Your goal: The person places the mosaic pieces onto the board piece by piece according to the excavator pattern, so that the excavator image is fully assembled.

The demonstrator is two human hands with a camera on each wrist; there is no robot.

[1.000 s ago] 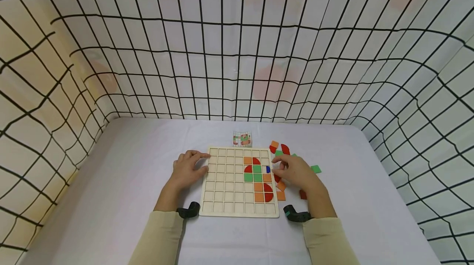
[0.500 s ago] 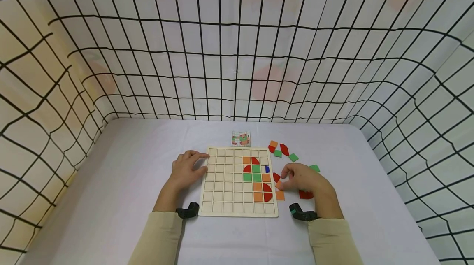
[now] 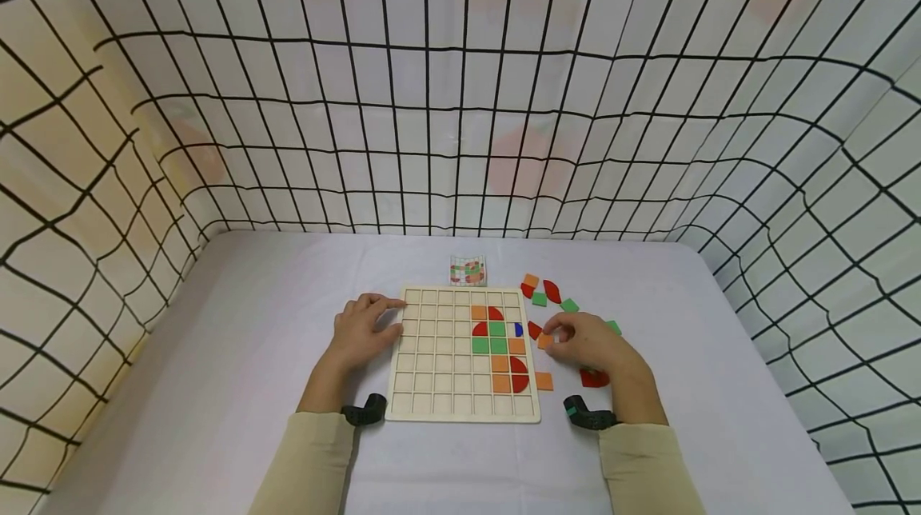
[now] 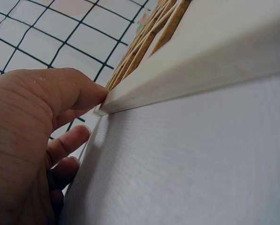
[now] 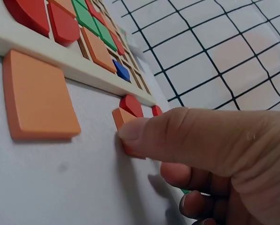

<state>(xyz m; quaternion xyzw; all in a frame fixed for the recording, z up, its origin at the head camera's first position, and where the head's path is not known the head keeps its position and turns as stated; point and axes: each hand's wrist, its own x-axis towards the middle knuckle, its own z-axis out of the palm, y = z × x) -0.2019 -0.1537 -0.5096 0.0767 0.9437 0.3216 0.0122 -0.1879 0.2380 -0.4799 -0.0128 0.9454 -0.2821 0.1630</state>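
A pale wooden grid board [image 3: 432,387] lies on the table, with orange, red, green and blue tiles set in its right-hand cells. My left hand [image 3: 357,332] rests at the board's left edge, its thumb and index fingertip touching the side; in the left wrist view the thumb [image 4: 86,91] lies against the rim. Right of the board, my right hand [image 3: 593,341] pinches an orange square tile [image 5: 123,118] between thumb and fingers. That tile is tilted, and the thumb covers part of it. A red tile [image 3: 535,329] lies just beyond it.
Another orange tile [image 3: 544,381] lies against the board's right edge. Loose red [image 3: 594,378], green [image 3: 569,305] and orange [image 3: 531,280] pieces are scattered to the right. A small pattern card [image 3: 468,270] stands behind the board. Black wire mesh [image 3: 460,171] encloses the table.
My right hand has moved from the board's right edge to the loose tiles, and has now picked at an orange tile, which has shifted slightly up. The left hand stays in place.
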